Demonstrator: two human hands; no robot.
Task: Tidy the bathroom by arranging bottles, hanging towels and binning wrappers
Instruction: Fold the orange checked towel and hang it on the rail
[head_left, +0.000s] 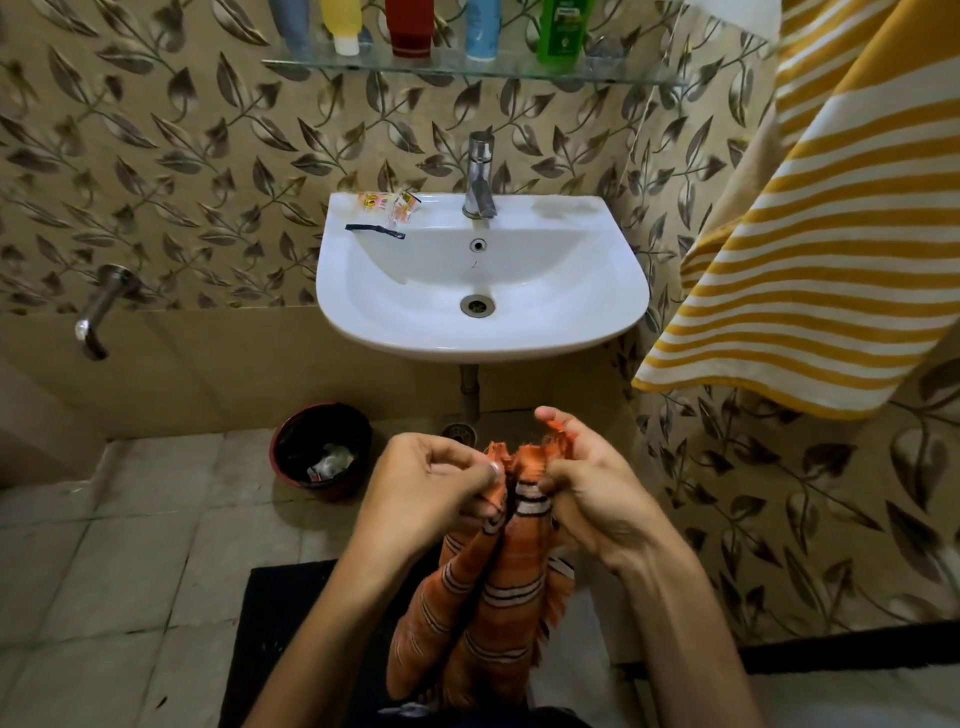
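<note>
A: where's the orange striped towel (498, 613)?
B: in front of the sink (483, 332), hanging down. Left hand (431, 483) and right hand (587, 488) both pinch its fringed top edge (fingers curled tight).
A: wrappers (387, 205)?
B: on the sink's back ledge, left of the faucet (479, 176).

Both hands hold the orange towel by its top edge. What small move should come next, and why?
Probably draw the left hand and right hand apart, spreading the orange towel. It hangs bunched between them, and a yellow striped towel already hangs open at the right.
</note>
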